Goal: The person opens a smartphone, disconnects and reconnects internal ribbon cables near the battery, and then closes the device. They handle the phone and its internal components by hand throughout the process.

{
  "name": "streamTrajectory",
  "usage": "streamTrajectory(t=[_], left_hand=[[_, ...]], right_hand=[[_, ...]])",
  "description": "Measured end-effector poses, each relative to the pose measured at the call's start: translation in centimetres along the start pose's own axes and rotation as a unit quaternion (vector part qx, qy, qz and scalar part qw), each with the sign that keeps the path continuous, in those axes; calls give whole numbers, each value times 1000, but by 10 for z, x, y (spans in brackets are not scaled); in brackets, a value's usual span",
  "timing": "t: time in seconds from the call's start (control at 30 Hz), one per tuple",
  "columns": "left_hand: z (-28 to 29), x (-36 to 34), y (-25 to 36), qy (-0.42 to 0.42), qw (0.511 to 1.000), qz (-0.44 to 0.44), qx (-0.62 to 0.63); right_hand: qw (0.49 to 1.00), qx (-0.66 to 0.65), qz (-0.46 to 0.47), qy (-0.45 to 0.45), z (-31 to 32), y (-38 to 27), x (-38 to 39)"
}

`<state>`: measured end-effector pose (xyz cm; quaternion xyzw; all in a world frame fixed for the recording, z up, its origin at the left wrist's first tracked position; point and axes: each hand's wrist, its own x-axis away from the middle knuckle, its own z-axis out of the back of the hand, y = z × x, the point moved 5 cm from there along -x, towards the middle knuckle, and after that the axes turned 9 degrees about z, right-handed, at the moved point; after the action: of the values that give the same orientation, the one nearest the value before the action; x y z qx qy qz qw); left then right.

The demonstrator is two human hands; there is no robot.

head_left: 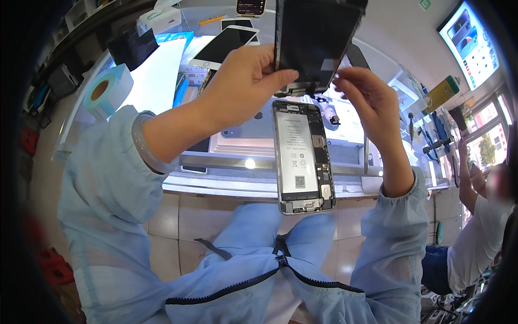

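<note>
My left hand (245,75) grips the left lower edge of a black phone screen panel (313,40) lifted up in front of me. My right hand (369,94) pinches at the panel's lower right corner, by the flex cable end. Below the panel hangs the opened phone body (302,156), upright, with its white battery and circuit board showing; it stays joined to the panel at its top. Both forearms wear pale blue sleeves, and a pale bangle (145,148) sits on my left wrist.
A glass counter (226,181) lies beyond the phone, with a grey phone back (248,129), two other phones (224,46) and a roll of blue tape (108,89). Tools hang at the right (431,135). Another person in a white shirt (480,232) sits far right.
</note>
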<state>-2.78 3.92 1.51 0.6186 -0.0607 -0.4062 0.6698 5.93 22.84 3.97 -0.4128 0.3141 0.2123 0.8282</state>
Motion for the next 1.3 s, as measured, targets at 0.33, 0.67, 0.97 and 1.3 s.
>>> streamTrajectory(t=[0.33,0.67,0.97,1.3], left_hand=[[1,-2,0,27,998,-20,59],[2,1,2,30,999,15,38],[-6,4,-6,4,996,42,75],[-5,4,-18,-19,981,181,67]], right_hand=[[977,113,-7,-182,-17,12,9],[977,124,-9,-176,-20,9,6],[973,156,-12,-169,-20,10,8],[968,143,70,-193,-19,-13,15]])
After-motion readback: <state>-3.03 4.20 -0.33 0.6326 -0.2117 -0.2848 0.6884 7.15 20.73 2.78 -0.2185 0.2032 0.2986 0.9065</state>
